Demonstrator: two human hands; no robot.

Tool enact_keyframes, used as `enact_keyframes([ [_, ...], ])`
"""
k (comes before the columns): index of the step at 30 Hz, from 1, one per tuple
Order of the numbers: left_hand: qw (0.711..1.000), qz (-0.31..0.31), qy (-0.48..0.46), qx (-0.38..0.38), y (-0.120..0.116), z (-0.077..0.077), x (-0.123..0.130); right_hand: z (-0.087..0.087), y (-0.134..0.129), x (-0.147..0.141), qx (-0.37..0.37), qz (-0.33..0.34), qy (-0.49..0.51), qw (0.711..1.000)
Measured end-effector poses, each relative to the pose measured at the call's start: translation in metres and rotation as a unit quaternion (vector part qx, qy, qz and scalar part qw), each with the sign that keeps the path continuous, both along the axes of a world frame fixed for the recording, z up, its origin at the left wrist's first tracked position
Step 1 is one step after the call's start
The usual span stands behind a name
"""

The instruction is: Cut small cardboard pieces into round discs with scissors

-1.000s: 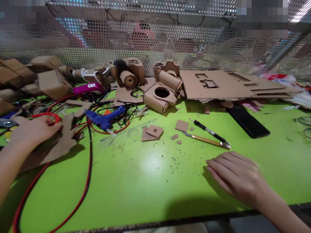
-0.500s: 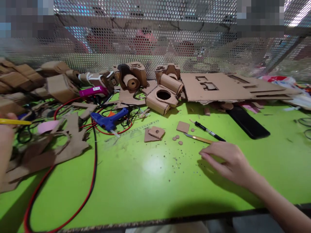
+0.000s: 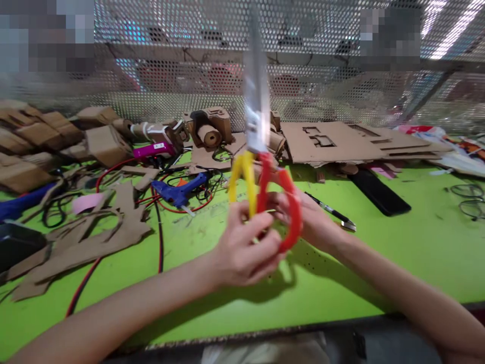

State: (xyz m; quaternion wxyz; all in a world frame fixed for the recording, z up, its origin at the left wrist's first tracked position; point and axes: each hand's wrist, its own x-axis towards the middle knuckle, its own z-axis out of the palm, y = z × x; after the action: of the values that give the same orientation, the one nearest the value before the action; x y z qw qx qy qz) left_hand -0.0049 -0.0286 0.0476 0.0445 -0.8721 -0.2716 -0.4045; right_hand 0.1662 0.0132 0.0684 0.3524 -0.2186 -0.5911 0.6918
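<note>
A pair of scissors (image 3: 256, 116) with one yellow and one red handle stands upright over the table, its blades pointing up and blurred. My left hand (image 3: 246, 247) is closed around the handles. Just behind the red handle is my right hand (image 3: 308, 217), its fingers partly hidden by the scissors, so their grip does not show. To the right of it lie a black pen (image 3: 328, 206) and the end of a cutter (image 3: 348, 225). The two hands cover the spot of the small cardboard pieces.
A blue glue gun (image 3: 176, 192) and red-black cables lie left of centre. Cardboard scraps (image 3: 87, 237) cover the left side. Cardboard camera models (image 3: 210, 129) and a cut-out cardboard sheet (image 3: 341, 144) line the back. A phone (image 3: 379, 194) and glasses (image 3: 470, 199) rest at the right.
My left hand has come from the far left to the centre, bringing the scissors upright. My right hand has moved left and up, behind the scissors.
</note>
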Motion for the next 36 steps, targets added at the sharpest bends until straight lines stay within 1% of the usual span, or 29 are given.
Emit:
enact_keyframes([
  [2,0.999,-0.037,0.018,0.032,0.002,-0.003,0.025,0.000,-0.001,-0.001,-0.012,-0.023,0.031,0.999],
  [4,0.998,-0.050,0.039,0.030,0.004,-0.006,0.043,-0.003,-0.001,0.007,-0.009,-0.084,0.041,0.996],
  [5,0.997,-0.053,0.050,0.025,0.004,-0.006,0.047,-0.005,0.000,0.013,-0.001,-0.118,0.035,0.992],
  [7,0.994,-0.066,0.073,0.037,0.005,-0.008,0.045,-0.006,0.005,0.029,0.032,-0.179,0.002,0.983],
  [8,0.994,-0.066,0.083,0.040,0.006,-0.009,0.040,-0.006,0.009,0.038,0.053,-0.205,-0.020,0.977],
  [9,0.994,-0.054,0.095,0.027,0.008,-0.010,0.034,-0.005,0.013,0.047,0.076,-0.237,-0.047,0.967],
  [10,0.994,-0.025,0.110,-0.008,0.011,-0.012,0.027,-0.004,0.017,0.055,0.104,-0.274,-0.076,0.953],
  [11,0.990,0.019,0.123,-0.070,0.016,-0.014,0.021,-0.002,0.022,0.062,0.134,-0.313,-0.112,0.934],
  [12,0.978,0.060,0.140,-0.142,0.022,-0.016,0.015,-0.001,0.026,0.067,0.160,-0.346,-0.144,0.913],
  [13,0.965,0.088,0.155,-0.194,0.030,-0.018,0.011,-0.001,0.029,0.071,0.182,-0.368,-0.170,0.896],
  [14,0.953,0.101,0.168,-0.230,0.038,-0.021,0.009,-0.002,0.032,0.073,0.204,-0.380,-0.190,0.882],
  [15,0.944,0.104,0.181,-0.255,0.046,-0.024,0.008,-0.003,0.033,0.074,0.224,-0.382,-0.202,0.874],
  [17,0.930,0.108,0.196,-0.291,0.061,-0.028,0.010,-0.008,0.034,0.075,0.258,-0.366,-0.215,0.868],
  [19,0.919,0.114,0.201,-0.318,0.068,-0.030,0.013,-0.013,0.032,0.075,0.272,-0.351,-0.228,0.866],
  [20,0.916,0.116,0.200,-0.329,0.070,-0.029,0.014,-0.015,0.032,0.075,0.273,-0.357,-0.242,0.860],
  [21,0.913,0.116,0.198,-0.339,0.070,-0.028,0.015,-0.016,0.031,0.075,0.277,-0.368,-0.261,0.848],
  [23,0.908,0.114,0.189,-0.357,0.068,-0.025,0.016,-0.018,0.031,0.076,0.310,-0.392,-0.311,0.808],
  [25,0.904,0.112,0.174,-0.375,0.066,-0.023,0.017,-0.020,0.032,0.077,0.375,-0.401,-0.351,0.758],
  [27,0.901,0.110,0.153,-0.390,0.066,-0.024,0.018,-0.022,0.032,0.076,0.435,-0.395,-0.370,0.720],
  [29,0.900,0.107,0.122,-0.405,0.068,-0.028,0.017,-0.023,0.031,0.076,0.466,-0.389,-0.378,0.699],
  [31,0.899,0.099,0.085,-0.419,0.069,-0.032,0.016,-0.024,0.029,0.075,0.481,-0.383,-0.381,0.691],
  [33,0.897,0.084,0.044,-0.431,0.071,-0.034,0.013,-0.022,0.027,0.076,0.505,-0.385,-0.377,0.674],
  [35,0.896,0.070,-0.003,-0.438,0.070,-0.031,0.008,-0.021,0.025,0.077,0.537,-0.384,-0.367,0.656],
  [36,0.895,0.066,-0.027,-0.441,0.070,-0.027,0.006,-0.020,0.023,0.078,0.551,-0.380,-0.361,0.649],
])
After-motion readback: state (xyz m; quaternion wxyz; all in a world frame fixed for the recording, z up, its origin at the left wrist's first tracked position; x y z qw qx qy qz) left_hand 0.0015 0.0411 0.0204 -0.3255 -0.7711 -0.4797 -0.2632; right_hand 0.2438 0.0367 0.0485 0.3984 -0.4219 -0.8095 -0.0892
